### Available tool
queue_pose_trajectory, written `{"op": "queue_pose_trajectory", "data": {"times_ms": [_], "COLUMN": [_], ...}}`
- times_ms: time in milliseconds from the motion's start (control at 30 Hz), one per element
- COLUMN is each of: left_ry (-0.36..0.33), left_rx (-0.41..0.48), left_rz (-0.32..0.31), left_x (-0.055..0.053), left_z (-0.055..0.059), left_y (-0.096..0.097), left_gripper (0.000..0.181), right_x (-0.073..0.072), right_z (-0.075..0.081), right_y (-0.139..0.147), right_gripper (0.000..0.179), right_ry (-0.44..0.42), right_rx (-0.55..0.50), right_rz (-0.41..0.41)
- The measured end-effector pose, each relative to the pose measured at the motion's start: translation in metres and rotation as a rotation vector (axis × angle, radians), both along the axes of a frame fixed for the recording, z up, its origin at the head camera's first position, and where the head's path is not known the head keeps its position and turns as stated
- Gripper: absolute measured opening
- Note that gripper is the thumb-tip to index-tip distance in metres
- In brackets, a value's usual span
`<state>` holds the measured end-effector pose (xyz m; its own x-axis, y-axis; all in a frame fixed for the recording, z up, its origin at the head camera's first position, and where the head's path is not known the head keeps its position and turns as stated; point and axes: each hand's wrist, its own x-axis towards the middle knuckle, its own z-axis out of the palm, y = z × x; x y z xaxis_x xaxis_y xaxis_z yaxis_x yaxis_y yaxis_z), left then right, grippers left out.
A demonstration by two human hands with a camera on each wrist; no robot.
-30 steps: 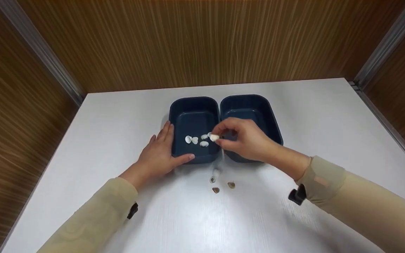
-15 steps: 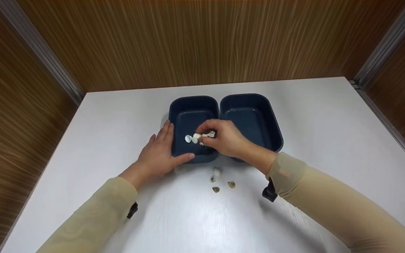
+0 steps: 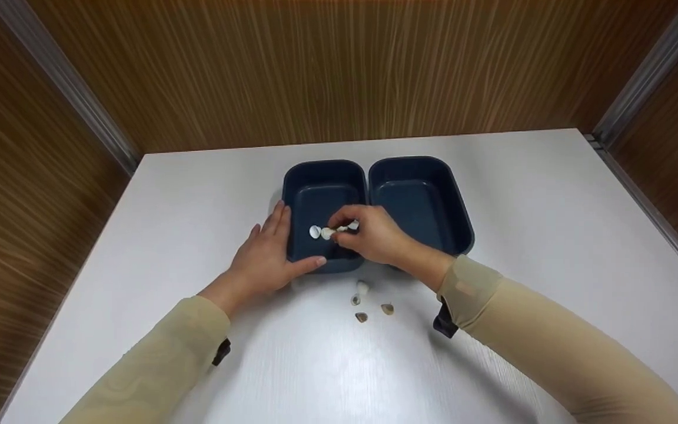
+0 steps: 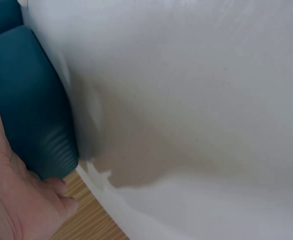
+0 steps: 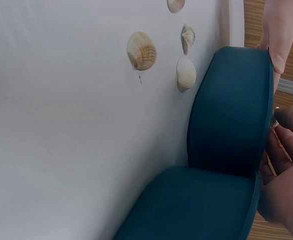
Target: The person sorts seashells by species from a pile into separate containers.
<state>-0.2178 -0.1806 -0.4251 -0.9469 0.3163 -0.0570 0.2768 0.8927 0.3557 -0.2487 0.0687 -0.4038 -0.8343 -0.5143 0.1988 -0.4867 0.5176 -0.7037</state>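
Observation:
My right hand reaches down into the left dark blue bin, its thumb and fingers pinching a small pale seashell. Right at the fingertips lie several other white seashells on the bin's floor, partly hidden by the hand. My left hand lies against the same bin, fingers straight along its left side and thumb over the front rim. In the left wrist view that hand touches the bin's outer wall.
Close beside it on the right stands a second dark blue bin. In front of the bins, several seashells lie on the white table, among them a ribbed brownish seashell and a pale seashell. Wood-patterned panels enclose the table.
My right hand has moved left and down into the left bin with the seashell, uncovering more of the right bin. In the last half second it shifts only slightly. The left hand stays put.

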Motion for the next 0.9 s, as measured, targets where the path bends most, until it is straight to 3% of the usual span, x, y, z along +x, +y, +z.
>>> {"op": "queue_pose_trajectory", "data": {"times_ms": [133,333,667,900], "left_ry": [0.000,-0.010,-0.016,-0.016], "left_rx": [-0.005,-0.014,-0.011,-0.013], "left_rz": [0.000,0.009,0.018,0.025], "left_x": [-0.001,-0.002,-0.002,-0.002], "left_z": [-0.001,-0.001,-0.001,-0.001], "left_y": [0.000,0.000,0.000,-0.002], "left_gripper": [0.132,0.133,0.135,0.135], "right_x": [0.002,0.011,0.040,0.060], "right_z": [0.001,0.005,0.013,0.007], "right_y": [0.002,0.012,0.040,0.055], "right_gripper": [0.022,0.021,0.021,0.020], "right_ry": [-0.016,0.031,0.086,0.074], "right_rx": [0.002,-0.034,-0.103,-0.127], "right_rz": [-0.022,-0.035,0.005,0.052]}}
